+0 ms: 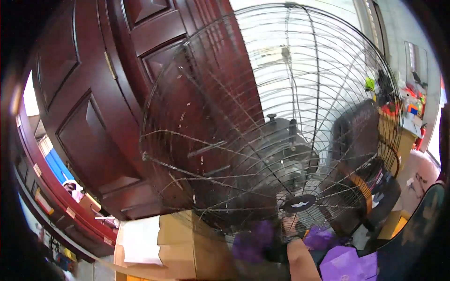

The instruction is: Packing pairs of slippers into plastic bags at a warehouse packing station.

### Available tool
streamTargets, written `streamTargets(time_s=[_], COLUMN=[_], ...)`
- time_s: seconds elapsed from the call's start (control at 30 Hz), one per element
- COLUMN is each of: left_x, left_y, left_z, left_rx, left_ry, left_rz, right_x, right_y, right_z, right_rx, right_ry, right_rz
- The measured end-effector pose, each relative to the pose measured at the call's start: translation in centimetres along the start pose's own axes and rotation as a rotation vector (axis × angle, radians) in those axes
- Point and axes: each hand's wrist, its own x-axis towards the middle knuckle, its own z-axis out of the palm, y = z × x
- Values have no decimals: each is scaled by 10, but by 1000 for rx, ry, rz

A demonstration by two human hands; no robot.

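A big round fan guard of black wire [317,89] fills the middle of the view, with a dark oval badge [300,203] at its hub. Behind the wires stands a dark motor housing [286,136]. From the lower edge my bare right forearm reaches up, a dark band at its wrist. My right hand [289,225] is just below the badge, partly covered by the wires and blurred; its fingers do not show well enough to tell what they grip. I cannot make out my left hand.
Dark red panelled doors [101,136] rise at left and behind the guard. An open cardboard box [176,243] stands lower left. Purple items [349,264] lie at lower right. A black chair [356,126] and a cluttered desk [408,124] are on the right.
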Motion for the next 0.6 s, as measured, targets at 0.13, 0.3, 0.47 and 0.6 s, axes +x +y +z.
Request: streamTargets(time_s=[0.13,0.3,0.47,0.6], left_x=[-69,-216,-291,-368], left_y=[-34,-128,-98,-144], left_z=[3,24,61,67], left_rx=[-18,-211,-98,-97], left_ry=[-73,-1,28,-25], left_rz=[-72,-98,17,-16], right_x=[13,19,-24,2], right_y=[91,238,422,548], right_z=[1,-103,-161,-185], right_rx=[807,1656,2063,2090], right_ry=[-777,-1670,-1625,-2009], right_rz=[53,93,-160,-309])
